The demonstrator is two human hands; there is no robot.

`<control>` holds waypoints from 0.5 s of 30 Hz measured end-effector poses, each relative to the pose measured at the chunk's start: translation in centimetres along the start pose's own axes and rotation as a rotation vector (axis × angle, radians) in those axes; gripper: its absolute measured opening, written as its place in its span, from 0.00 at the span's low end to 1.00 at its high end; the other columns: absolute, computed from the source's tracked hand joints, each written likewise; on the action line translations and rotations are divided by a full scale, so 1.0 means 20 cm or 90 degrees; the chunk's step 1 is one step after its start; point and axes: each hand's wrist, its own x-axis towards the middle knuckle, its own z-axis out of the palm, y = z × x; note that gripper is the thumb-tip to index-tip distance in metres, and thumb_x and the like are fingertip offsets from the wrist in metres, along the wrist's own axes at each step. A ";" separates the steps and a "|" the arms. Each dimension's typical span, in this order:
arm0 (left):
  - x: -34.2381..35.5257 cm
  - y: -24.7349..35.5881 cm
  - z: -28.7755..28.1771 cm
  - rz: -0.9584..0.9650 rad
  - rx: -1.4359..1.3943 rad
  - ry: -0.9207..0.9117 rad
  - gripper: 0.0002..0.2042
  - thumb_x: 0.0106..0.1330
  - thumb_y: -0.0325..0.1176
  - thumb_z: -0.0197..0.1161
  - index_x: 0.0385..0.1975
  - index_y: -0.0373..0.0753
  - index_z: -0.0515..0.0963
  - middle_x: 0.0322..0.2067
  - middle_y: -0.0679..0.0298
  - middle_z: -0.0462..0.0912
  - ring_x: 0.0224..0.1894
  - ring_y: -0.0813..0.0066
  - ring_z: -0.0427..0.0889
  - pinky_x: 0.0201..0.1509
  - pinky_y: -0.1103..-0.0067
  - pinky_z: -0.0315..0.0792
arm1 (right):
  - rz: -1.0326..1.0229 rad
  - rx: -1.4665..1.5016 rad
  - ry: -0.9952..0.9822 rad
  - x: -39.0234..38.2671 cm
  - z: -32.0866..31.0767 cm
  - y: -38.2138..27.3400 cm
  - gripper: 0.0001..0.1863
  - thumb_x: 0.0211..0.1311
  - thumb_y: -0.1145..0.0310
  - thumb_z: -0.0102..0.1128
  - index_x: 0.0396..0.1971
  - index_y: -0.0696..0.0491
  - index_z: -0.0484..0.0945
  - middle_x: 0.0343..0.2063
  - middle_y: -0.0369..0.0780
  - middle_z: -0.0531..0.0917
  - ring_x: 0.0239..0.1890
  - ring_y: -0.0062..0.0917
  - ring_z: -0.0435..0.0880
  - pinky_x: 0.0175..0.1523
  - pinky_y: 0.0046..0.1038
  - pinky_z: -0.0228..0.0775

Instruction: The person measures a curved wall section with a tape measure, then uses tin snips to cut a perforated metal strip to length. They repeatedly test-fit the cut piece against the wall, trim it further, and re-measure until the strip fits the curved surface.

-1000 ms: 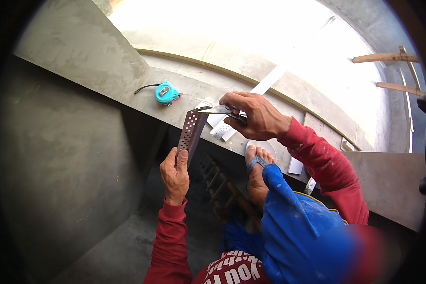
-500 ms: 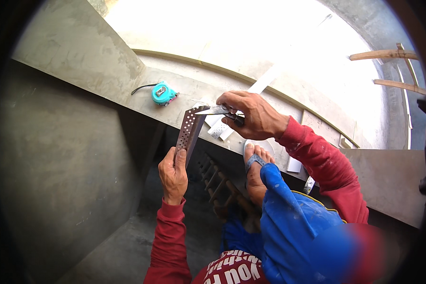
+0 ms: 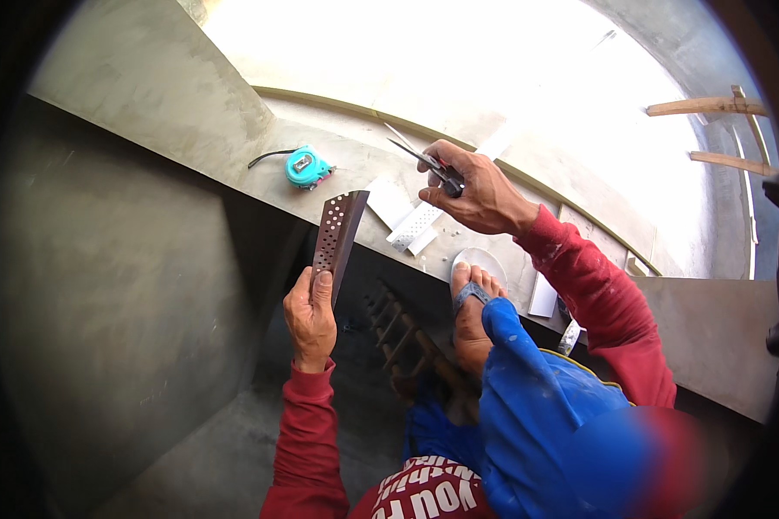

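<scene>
My left hand (image 3: 311, 320) grips the lower end of a dark brown perforated angle strip (image 3: 341, 227), thumb over its face. The strip stands nearly upright, its upper end cut at a slant and dotted with light holes. Up and to the right, my right hand (image 3: 480, 192) is closed round the dark handles of a pair of snips (image 3: 404, 144). Their pointed blades are parted and clear of the strip. White perforated strip pieces (image 3: 414, 227) lie on the concrete ledge (image 3: 355, 164) between my hands.
A turquoise tape measure (image 3: 305, 167) with a black strap sits on the ledge. My sandalled foot (image 3: 472, 294) rests on the ledge's edge. Below is a drop with a wooden ladder (image 3: 398, 333). A concrete wall (image 3: 138, 277) rises at left; wooden poles (image 3: 705, 105) stand far right.
The snips have come off the strip's upper end, moving up and right with my right hand, and their blades have parted. The strip's top now ends in a slanted edge.
</scene>
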 end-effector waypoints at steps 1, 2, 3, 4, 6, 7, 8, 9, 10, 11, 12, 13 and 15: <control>0.00 -0.01 -0.03 -0.007 -0.004 0.018 0.19 0.80 0.43 0.54 0.31 0.33 0.73 0.19 0.65 0.66 0.23 0.76 0.62 0.27 0.74 0.59 | 0.085 0.006 -0.019 0.02 -0.02 0.02 0.23 0.59 0.55 0.69 0.42 0.59 0.75 0.25 0.43 0.78 0.29 0.30 0.77 0.36 0.35 0.71; 0.00 -0.02 -0.07 -0.020 -0.012 0.039 0.19 0.80 0.43 0.54 0.31 0.33 0.74 0.20 0.67 0.66 0.24 0.78 0.62 0.27 0.74 0.59 | 0.117 0.015 -0.027 0.05 -0.02 0.03 0.25 0.60 0.52 0.69 0.44 0.59 0.77 0.27 0.41 0.79 0.30 0.27 0.78 0.36 0.32 0.71; 0.00 -0.03 -0.11 -0.032 -0.013 0.047 0.18 0.81 0.43 0.53 0.34 0.33 0.75 0.22 0.71 0.67 0.27 0.81 0.63 0.29 0.76 0.60 | 0.137 0.079 -0.056 0.07 -0.03 0.05 0.26 0.61 0.51 0.68 0.45 0.59 0.77 0.28 0.40 0.80 0.32 0.27 0.79 0.37 0.31 0.72; 0.00 -0.05 -0.15 -0.030 -0.029 0.071 0.18 0.81 0.43 0.52 0.36 0.33 0.76 0.23 0.72 0.68 0.27 0.82 0.63 0.30 0.78 0.61 | 0.224 0.104 -0.086 0.10 -0.02 0.07 0.26 0.62 0.50 0.68 0.46 0.59 0.77 0.30 0.39 0.81 0.33 0.26 0.79 0.38 0.30 0.73; -0.01 -0.08 -0.24 -0.071 -0.055 0.104 0.19 0.82 0.44 0.50 0.37 0.33 0.76 0.25 0.72 0.69 0.28 0.82 0.64 0.31 0.79 0.61 | 0.253 0.212 -0.132 0.13 0.00 0.09 0.28 0.62 0.47 0.67 0.47 0.58 0.77 0.33 0.39 0.81 0.35 0.24 0.80 0.39 0.28 0.74; -0.03 -0.10 -0.28 -0.074 -0.067 0.127 0.19 0.82 0.44 0.50 0.37 0.32 0.75 0.25 0.71 0.70 0.28 0.83 0.65 0.31 0.80 0.62 | 0.274 0.238 -0.153 0.17 0.01 0.10 0.29 0.62 0.46 0.67 0.48 0.58 0.77 0.34 0.39 0.81 0.35 0.24 0.80 0.39 0.29 0.75; -0.04 -0.11 -0.32 -0.071 -0.076 0.133 0.19 0.82 0.44 0.49 0.36 0.32 0.74 0.26 0.71 0.71 0.28 0.83 0.67 0.30 0.80 0.63 | 0.295 0.264 -0.174 0.20 0.03 0.11 0.29 0.62 0.46 0.67 0.48 0.57 0.77 0.34 0.40 0.81 0.36 0.24 0.80 0.40 0.29 0.75; -0.06 -0.12 -0.35 -0.082 -0.092 0.153 0.19 0.82 0.44 0.49 0.36 0.33 0.74 0.26 0.71 0.71 0.27 0.84 0.68 0.30 0.81 0.63 | 0.269 0.245 -0.182 0.24 0.06 0.12 0.29 0.61 0.45 0.66 0.46 0.58 0.79 0.34 0.42 0.82 0.39 0.24 0.81 0.41 0.29 0.74; -0.08 -0.13 -0.38 -0.095 -0.110 0.178 0.19 0.82 0.45 0.49 0.36 0.34 0.74 0.26 0.70 0.72 0.27 0.84 0.69 0.29 0.82 0.64 | 0.266 0.169 -0.203 0.29 0.09 0.13 0.29 0.60 0.45 0.67 0.45 0.58 0.79 0.34 0.42 0.82 0.39 0.25 0.82 0.41 0.30 0.74; -0.10 -0.13 -0.41 -0.096 -0.108 0.191 0.19 0.82 0.46 0.49 0.36 0.36 0.73 0.26 0.71 0.71 0.27 0.84 0.68 0.29 0.82 0.63 | 0.244 0.103 -0.227 0.36 0.12 0.14 0.29 0.60 0.44 0.67 0.44 0.58 0.80 0.34 0.43 0.83 0.40 0.27 0.82 0.41 0.31 0.74; -0.11 -0.14 -0.43 -0.098 -0.107 0.211 0.18 0.82 0.47 0.48 0.35 0.38 0.72 0.26 0.71 0.71 0.26 0.85 0.68 0.29 0.83 0.63 | 0.221 0.037 -0.251 0.42 0.16 0.15 0.29 0.59 0.44 0.67 0.42 0.59 0.81 0.34 0.43 0.84 0.40 0.28 0.83 0.42 0.33 0.74; -0.13 -0.13 -0.45 -0.101 -0.106 0.231 0.18 0.82 0.48 0.47 0.35 0.40 0.71 0.26 0.72 0.70 0.26 0.85 0.67 0.29 0.84 0.63 | 0.184 -0.023 -0.238 0.47 0.21 0.16 0.32 0.55 0.40 0.67 0.38 0.60 0.82 0.32 0.45 0.85 0.39 0.34 0.85 0.42 0.36 0.75; -0.17 -0.11 -0.50 -0.096 -0.068 0.302 0.19 0.82 0.46 0.48 0.35 0.36 0.73 0.26 0.71 0.71 0.26 0.84 0.68 0.29 0.84 0.64 | 0.150 -0.119 -0.213 0.56 0.27 0.17 0.34 0.53 0.39 0.68 0.38 0.60 0.82 0.33 0.46 0.85 0.40 0.37 0.85 0.44 0.37 0.75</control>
